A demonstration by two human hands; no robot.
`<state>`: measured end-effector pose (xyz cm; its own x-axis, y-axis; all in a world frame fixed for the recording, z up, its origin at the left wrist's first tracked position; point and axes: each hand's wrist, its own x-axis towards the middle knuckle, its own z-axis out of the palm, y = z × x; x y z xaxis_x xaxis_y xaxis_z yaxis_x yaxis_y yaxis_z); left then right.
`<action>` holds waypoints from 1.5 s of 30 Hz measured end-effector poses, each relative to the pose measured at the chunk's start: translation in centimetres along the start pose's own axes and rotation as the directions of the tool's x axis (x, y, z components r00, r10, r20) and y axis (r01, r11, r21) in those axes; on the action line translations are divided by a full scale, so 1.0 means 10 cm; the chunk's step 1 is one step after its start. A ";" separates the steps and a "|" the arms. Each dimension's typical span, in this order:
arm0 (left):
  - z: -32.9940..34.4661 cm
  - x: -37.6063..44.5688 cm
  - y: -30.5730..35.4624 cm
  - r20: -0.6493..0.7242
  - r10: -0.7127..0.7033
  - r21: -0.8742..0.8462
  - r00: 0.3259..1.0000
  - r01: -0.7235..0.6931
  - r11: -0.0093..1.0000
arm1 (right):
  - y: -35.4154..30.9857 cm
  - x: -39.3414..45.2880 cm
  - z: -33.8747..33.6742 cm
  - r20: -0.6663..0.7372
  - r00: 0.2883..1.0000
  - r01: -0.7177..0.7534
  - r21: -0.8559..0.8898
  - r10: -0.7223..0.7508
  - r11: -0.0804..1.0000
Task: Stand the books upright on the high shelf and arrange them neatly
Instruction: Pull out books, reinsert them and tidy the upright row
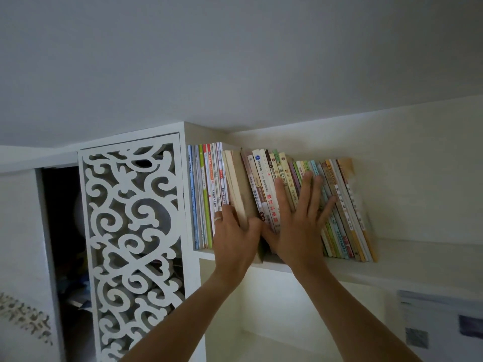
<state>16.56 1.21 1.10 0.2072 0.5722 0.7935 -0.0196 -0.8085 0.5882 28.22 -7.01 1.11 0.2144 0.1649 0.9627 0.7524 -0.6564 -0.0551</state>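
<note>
Both forearms reach up from below. The left hand [234,232], a ring on one finger, curls its fingers round the front edge of a thick beige book [239,189] with its pages facing out. Just to its right, thumbs nearly touching, the right hand [300,223] lies flat with straight, spread fingers pressed against the spines of the leaning books [337,205]. Those books tilt left above and right of that palm. Left of the left hand, a thin upright batch [206,194] stands against the cabinet side. All rest on the high shelf [392,259], under the ceiling. Further left stands a white fretwork door [130,244].
</note>
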 end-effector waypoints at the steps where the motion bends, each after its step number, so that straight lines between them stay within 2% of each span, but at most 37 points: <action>1: 0.00 0.05 0.02 0.035 -0.006 -0.016 0.999 0.007 1.000 | 0.00 0.00 0.01 0.004 1.000 0.000 -0.001 0.000 1.000; 5: -0.07 0.13 0.07 0.068 0.069 0.004 0.995 -0.070 0.998 | 0.01 0.01 0.02 0.000 1.000 0.003 0.000 -0.003 1.000; 11: -0.37 -0.02 0.12 0.005 0.124 -0.011 0.992 -0.124 0.992 | 0.01 0.00 0.01 0.014 1.000 0.009 -0.024 -0.009 1.000; 16: -0.75 -0.11 0.24 -0.026 0.107 -0.045 0.994 -0.108 0.993 | -0.01 0.01 -0.03 0.048 0.999 0.000 -0.055 0.003 0.999; 21: -1.08 -0.27 0.34 -0.097 0.137 -0.044 0.986 -0.141 0.989 | -0.09 -0.02 -0.15 0.092 0.996 -0.017 0.006 0.017 1.000; 23: -1.11 -0.33 0.36 -0.125 0.152 -0.032 0.980 -0.157 0.987 | -0.29 -0.07 -0.30 0.045 0.997 -0.071 0.089 0.067 0.994; 25: -1.10 -0.37 0.37 -0.140 0.160 -0.017 0.977 -0.164 0.986 | -0.58 -0.07 -0.52 -0.008 0.997 -0.065 0.368 0.073 0.928; 27: -1.05 -0.39 0.36 -0.145 0.175 0.011 0.974 -0.175 0.984 | -0.86 -0.02 -0.80 0.050 0.997 -0.071 0.720 0.050 0.690; 28: -1.02 -0.40 0.35 -0.143 0.183 0.019 0.973 -0.182 0.983 | -0.97 0.02 -0.96 0.099 0.994 -0.102 0.814 0.037 0.572; 29: -0.99 -0.42 0.36 -0.139 0.193 0.017 0.971 -0.192 0.981 | -1.04 0.07 -1.08 0.141 0.990 -0.135 0.853 0.025 0.504; 31: -0.94 -0.44 0.36 -0.116 0.236 0.027 0.965 -0.235 0.972 | -1.10 0.14 -1.23 0.229 0.973 -0.201 0.870 -0.008 0.451; 34: -0.85 -0.42 0.26 -0.003 0.335 0.116 0.942 -0.333 0.936 | -1.06 0.15 -1.23 0.308 0.951 -0.264 0.816 -0.001 0.514; 35: -0.83 -0.41 0.23 0.081 0.356 0.086 0.931 -0.363 0.928 | -1.03 0.16 -1.24 0.300 0.952 -0.282 0.800 0.055 0.529; 37: -0.80 -0.44 0.17 0.250 0.416 -0.103 0.874 -0.403 0.909 | -0.93 0.19 -1.26 0.289 0.942 -0.337 0.792 0.174 0.510; 38: -0.80 -0.44 0.14 0.299 0.429 -0.191 0.852 -0.387 0.902 | -0.86 0.21 -1.26 0.305 0.930 -0.368 0.804 0.206 0.468; 39: -0.81 -0.44 0.13 0.299 0.416 -0.244 0.859 -0.353 0.903 | -0.78 0.23 -1.28 0.337 0.915 -0.401 0.819 0.221 0.410; 40: -0.81 -0.41 0.11 0.256 0.364 -0.275 0.896 -0.293 0.916 | -0.71 0.24 -1.29 0.363 0.906 -0.420 0.836 0.218 0.352; 42: -0.81 -0.26 0.09 0.147 0.133 -0.298 0.980 -0.084 0.951 | -0.58 0.23 -1.32 0.403 0.897 -0.438 0.863 0.180 0.252; 44: -0.85 -0.08 0.09 0.164 -0.113 -0.346 0.980 0.164 0.924 | -0.48 0.21 -1.33 0.461 0.880 -0.473 0.873 0.115 0.120; 45: -0.89 0.01 0.06 0.250 -0.179 -0.386 0.952 0.267 0.883 | -0.44 0.21 -1.34 0.494 0.866 -0.499 0.865 0.082 0.057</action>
<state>7.88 2.03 2.89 0.4452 0.6548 0.6108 -0.3392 -0.5080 0.7918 17.00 -13.61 6.91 0.5550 0.4523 0.6981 0.4744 0.5173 -0.7123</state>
